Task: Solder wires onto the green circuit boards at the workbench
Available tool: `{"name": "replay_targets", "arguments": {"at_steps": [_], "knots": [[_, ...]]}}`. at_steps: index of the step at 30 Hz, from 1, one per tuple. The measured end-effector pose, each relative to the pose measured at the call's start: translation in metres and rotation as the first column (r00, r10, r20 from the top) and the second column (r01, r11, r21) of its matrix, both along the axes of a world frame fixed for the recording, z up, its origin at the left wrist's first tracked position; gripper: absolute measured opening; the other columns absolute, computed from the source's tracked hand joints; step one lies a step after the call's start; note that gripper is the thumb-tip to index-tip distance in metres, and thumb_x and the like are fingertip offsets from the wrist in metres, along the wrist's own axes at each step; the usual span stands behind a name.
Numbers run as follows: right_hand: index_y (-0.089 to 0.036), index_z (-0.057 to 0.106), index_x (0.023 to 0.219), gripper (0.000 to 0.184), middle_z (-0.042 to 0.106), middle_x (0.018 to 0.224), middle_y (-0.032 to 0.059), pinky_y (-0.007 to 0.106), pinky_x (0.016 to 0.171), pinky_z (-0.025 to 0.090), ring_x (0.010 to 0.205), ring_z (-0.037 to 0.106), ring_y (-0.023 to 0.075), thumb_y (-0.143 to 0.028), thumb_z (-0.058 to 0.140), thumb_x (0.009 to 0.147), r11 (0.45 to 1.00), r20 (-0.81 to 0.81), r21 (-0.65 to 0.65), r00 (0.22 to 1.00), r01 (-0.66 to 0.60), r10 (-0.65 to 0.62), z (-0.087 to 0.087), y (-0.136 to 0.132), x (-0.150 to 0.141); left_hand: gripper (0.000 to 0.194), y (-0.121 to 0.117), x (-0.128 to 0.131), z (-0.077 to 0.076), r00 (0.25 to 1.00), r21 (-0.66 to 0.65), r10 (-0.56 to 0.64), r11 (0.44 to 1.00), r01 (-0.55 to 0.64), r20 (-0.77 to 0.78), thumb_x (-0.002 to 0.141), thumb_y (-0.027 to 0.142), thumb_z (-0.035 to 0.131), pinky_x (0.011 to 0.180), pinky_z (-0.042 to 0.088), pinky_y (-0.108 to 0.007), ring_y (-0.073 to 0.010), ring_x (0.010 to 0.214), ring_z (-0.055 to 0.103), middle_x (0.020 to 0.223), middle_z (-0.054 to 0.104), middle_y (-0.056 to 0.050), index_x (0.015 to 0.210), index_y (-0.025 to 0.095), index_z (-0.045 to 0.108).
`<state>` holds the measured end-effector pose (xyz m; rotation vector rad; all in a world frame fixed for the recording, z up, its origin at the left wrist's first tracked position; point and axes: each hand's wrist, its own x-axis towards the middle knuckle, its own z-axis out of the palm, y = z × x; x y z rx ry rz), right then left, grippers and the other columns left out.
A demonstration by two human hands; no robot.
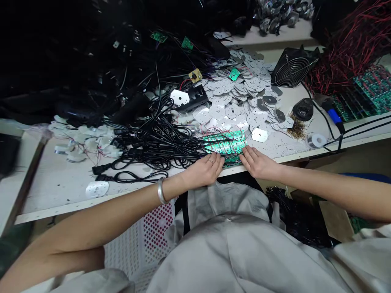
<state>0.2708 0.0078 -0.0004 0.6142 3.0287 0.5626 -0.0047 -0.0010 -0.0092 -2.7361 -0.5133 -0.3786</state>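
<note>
Both hands sit at the front edge of a white workbench (58, 199), on a heap of green printed circuit boards (224, 142). The boards are a bright, glossy green and overlap one another, with thin red and dark wires (220, 134) looping across the top in a loose tangle. The heap lies right at the bench's edge, and the lowest boards are partly hidden behind the fingers. The left hand (207, 169), with a ring (210, 161) on one finger and a metal bangle (161, 190) at the wrist, lies open, its fingertips on the near left side of the heap. The right hand (258, 162) is open too, its fingers (246, 152) slightly spread and touching the heap's right side; neither hand is closed around anything. Black power cords (159, 148) run into the heap from the left, with plugs (102, 173) lying near the bench's edge. Behind, a pile of white metal discs (232, 110) spreads across the bench, just beside a wire-guarded black fan (293, 67). Farther right lie a blue-handled soldering iron (334, 116) and a small spool of solder (316, 140) — both well clear of the hands.
</note>
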Motion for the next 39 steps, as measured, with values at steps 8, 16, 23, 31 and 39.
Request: {"name": "replay_targets", "arguments": {"at_steps": [8, 16, 23, 31, 39], "knots": [[0.008, 0.062, 0.115, 0.036, 0.068, 0.109, 0.0324, 0.049, 0.080, 0.056, 0.097, 0.071, 0.0360, -0.013, 0.047, 0.091, 0.978, 0.139, 0.174, 0.986, -0.114, 0.090, 0.009, -0.005, -0.007, 0.033, 0.025, 0.005, 0.021, 0.941, -0.038, -0.177, 0.984, 0.173, -0.287, 0.092, 0.008, 0.039, 0.081, 0.057, -0.039, -0.0259, 0.093, 0.071, 0.103, 0.072, -0.023, 0.114, 0.001, 0.063], [0.005, 0.064, 0.113, 0.033, 0.069, 0.111, 0.0282, 0.051, 0.084, 0.054, 0.101, 0.069, 0.0355, -0.014, 0.048, 0.091, 0.999, 0.179, 0.053, 0.984, 0.009, -0.018, 0.016, -0.007, -0.018, 0.035, 0.035, 0.009, 0.025, 0.911, -0.042, -0.172, 0.985, 0.169, -0.374, 0.094, 0.008, 0.036, 0.074, 0.056, -0.035, -0.0241, 0.091, 0.071, 0.104, 0.072, -0.022, 0.118, 0.002, 0.060], [-0.001, 0.062, 0.118, 0.033, 0.067, 0.118, 0.0260, 0.053, 0.089, 0.050, 0.107, 0.066, 0.0340, -0.017, 0.046, 0.095, 0.997, 0.013, 0.040, 0.998, 0.067, -0.068, 0.017, -0.003, -0.026, 0.031, 0.034, 0.006, 0.015, 0.952, -0.050, -0.180, 0.984, 0.173, -0.249, 0.093, 0.009, 0.039, 0.074, 0.054, -0.034, -0.0242, 0.090, 0.070, 0.102, 0.071, -0.024, 0.113, 0.001, 0.062], [0.005, 0.067, 0.108, 0.036, 0.067, 0.113, 0.0297, 0.054, 0.083, 0.049, 0.095, 0.069, 0.0353, -0.018, 0.045, 0.091, 0.975, 0.202, 0.177, 0.975, -0.131, 0.095, 0.014, -0.002, -0.040, 0.039, 0.022, 0.019, 0.028, 0.894, -0.077, -0.152, 0.988, 0.132, -0.422, 0.090, 0.006, 0.034, 0.068, 0.054, -0.039, -0.0303, 0.089, 0.071, 0.100, 0.071, -0.028, 0.115, -0.004, 0.062], [0.004, 0.067, 0.107, 0.031, 0.069, 0.107, 0.0296, 0.057, 0.083, 0.050, 0.094, 0.069, 0.0341, -0.016, 0.049, 0.091, 0.996, 0.241, 0.031, 0.968, -0.082, 0.072, 0.020, -0.002, -0.052, 0.033, 0.036, 0.022, 0.036, 0.900, -0.183, -0.227, 0.968, 0.169, -0.373, 0.092, 0.007, 0.036, 0.065, 0.054, -0.036, -0.0253, 0.079, 0.070, 0.090, 0.073, -0.021, 0.105, 0.001, 0.066]]}}
